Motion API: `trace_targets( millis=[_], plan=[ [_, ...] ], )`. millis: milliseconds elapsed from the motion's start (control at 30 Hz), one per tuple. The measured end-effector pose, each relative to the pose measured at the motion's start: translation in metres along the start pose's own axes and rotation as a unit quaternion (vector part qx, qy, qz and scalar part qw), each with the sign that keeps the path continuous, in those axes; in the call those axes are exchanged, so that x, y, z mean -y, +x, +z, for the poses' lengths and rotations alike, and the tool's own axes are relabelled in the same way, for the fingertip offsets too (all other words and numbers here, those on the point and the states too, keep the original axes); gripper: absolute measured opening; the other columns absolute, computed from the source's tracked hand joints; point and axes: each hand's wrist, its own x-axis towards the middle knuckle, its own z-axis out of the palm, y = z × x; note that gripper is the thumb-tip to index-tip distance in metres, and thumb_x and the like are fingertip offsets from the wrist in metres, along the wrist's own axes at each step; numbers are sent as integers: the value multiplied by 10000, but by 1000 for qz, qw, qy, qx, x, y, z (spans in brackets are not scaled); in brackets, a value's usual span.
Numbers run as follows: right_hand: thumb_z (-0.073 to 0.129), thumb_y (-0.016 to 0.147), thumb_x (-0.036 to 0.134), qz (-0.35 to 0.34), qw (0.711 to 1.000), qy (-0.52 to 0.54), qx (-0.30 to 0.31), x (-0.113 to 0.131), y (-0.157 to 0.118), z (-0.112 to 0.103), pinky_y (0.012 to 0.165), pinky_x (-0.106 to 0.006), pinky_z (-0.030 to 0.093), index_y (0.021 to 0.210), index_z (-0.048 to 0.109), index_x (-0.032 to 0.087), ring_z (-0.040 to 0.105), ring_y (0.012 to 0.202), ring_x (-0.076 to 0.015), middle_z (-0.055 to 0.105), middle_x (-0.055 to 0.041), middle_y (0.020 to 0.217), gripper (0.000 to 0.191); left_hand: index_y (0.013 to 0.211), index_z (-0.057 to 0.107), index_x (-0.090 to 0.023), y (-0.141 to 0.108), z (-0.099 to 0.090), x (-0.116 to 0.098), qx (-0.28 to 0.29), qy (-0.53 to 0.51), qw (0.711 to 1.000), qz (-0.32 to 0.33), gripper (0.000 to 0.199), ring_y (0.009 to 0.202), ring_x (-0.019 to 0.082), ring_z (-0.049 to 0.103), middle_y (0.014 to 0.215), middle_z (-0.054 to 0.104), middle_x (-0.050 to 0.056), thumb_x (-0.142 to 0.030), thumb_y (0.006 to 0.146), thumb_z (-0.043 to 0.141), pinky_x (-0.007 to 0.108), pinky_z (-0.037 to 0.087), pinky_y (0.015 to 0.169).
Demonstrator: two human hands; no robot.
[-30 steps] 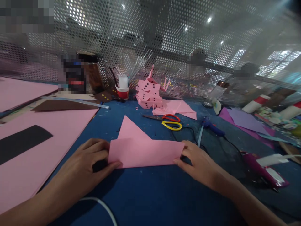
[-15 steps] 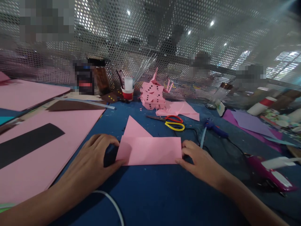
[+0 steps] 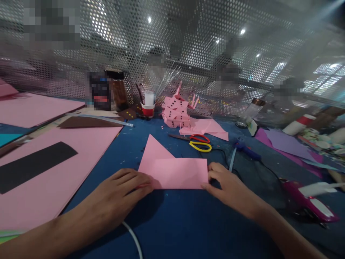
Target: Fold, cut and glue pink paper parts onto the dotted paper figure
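Note:
A folded sheet of pink paper (image 3: 178,174) lies on the blue tabletop in front of me, with a pointed flap standing out beyond its far left side. My left hand (image 3: 126,189) is closed on its near left corner, fingers together on top and the thumb at the front edge. At the right end, my right hand (image 3: 222,180) pinches the paper's edge between thumb and curled fingers. Beyond the paper lie scissors (image 3: 200,146) with one red and one yellow handle. Farther back stands a pink papercraft piece (image 3: 175,111) with black squares.
Large pink sheets (image 3: 91,144) with a black strip (image 3: 37,165) lie on the left. A blue glue gun (image 3: 248,150), purple sheets (image 3: 288,144) and a magenta device (image 3: 309,201) are on the right. A red-and-white cup (image 3: 147,109) stands before the perforated metal screen.
My left hand has moved right and closed over the paper's near left corner, covering it. My right hand stays at the right edge, and the paper has hardly moved.

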Motion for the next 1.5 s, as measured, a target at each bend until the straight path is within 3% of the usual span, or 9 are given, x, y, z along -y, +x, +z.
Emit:
trace_targets(
  millis=[200, 467, 733, 967, 1500],
  plan=[
    [599, 1011, 303, 0, 1000, 0, -3, 2, 0, -1, 889, -373, 462, 853, 638, 198, 583, 1008, -215, 597, -47, 1054, 194, 1297, 648, -184, 3, -4, -12, -3, 44, 999, -6, 326, 1104, 202, 689, 1224, 751, 55, -156, 1026, 469, 341, 512, 1007],
    [601, 1009, 300, -4, 1000, -3, -13, 1, -1, 1, 887, -368, 471, 876, 655, 210, 598, 1008, -217, 615, -53, 1059, 170, 1370, 621, -199, -2, -3, -17, 30, 81, 996, -25, 372, 1122, 236, 712, 1269, 745, 63, -347, 1045, 515, 363, 587, 956],
    [599, 1010, 304, -1, 1000, -8, -13, 2, -1, 1, 884, -363, 465, 854, 640, 205, 599, 1002, -212, 607, -44, 1049, 189, 1369, 620, -175, -4, -2, -21, 45, 110, 993, -23, 409, 1110, 267, 725, 1285, 742, 78, -399, 1044, 515, 406, 615, 916],
    [632, 988, 275, 11, 1000, -1, -20, 3, 0, 3, 881, -368, 463, 820, 625, 198, 595, 982, -209, 610, -43, 1030, 185, 1329, 652, -193, -3, -3, -25, 37, 119, 992, -28, 424, 1098, 258, 730, 1267, 754, 65, -433, 1077, 409, 389, 609, 911],
    [649, 970, 279, 23, 999, 31, -31, 1, -1, 4, 865, -347, 462, 794, 599, 205, 597, 977, -194, 601, -25, 1033, 197, 1336, 651, -211, 1, -4, -30, 30, 104, 993, -36, 409, 1125, 256, 703, 1269, 741, 68, -419, 1074, 417, 373, 581, 925]
  ],
)
